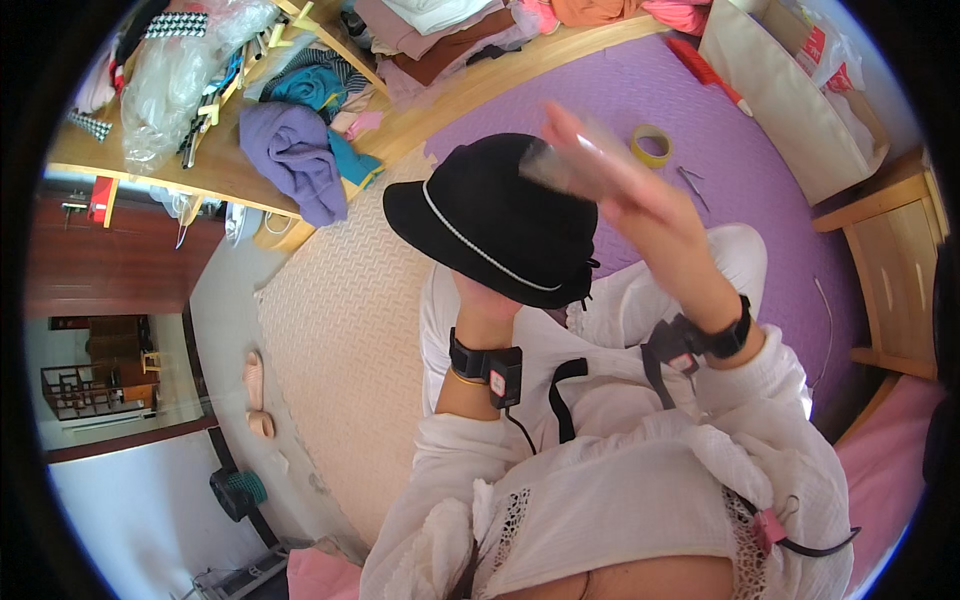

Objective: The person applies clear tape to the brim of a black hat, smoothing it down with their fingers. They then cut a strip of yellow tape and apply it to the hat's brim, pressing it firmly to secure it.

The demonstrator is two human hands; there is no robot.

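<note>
A black brimmed hat point(499, 214) with a thin pale beaded band around its crown is held up above my lap. My left hand point(486, 298) supports it from below; the fingers are hidden inside or behind the hat. Raised at the crown's right side is my right hand point(637, 176), blurred, with its fingers stretched out. A translucent strip point(551, 169), possibly clear tape, lies at those fingers, and whether it touches the hat is unclear. Past my right hand, a yellowish roll of tape point(651, 146) and a small metal tool point(694, 187) rest on the purple foam mat point(525, 94).
A red-bristled brush point(705, 71) lies near a cream storage box point(787, 97). Wooden furniture point(896, 262) stands at right. A purple cloth point(292, 154) hangs off a shelf point(251, 180) holding clothes and hangers at left. Pink slippers point(255, 379) sit beside the beige mat point(345, 315).
</note>
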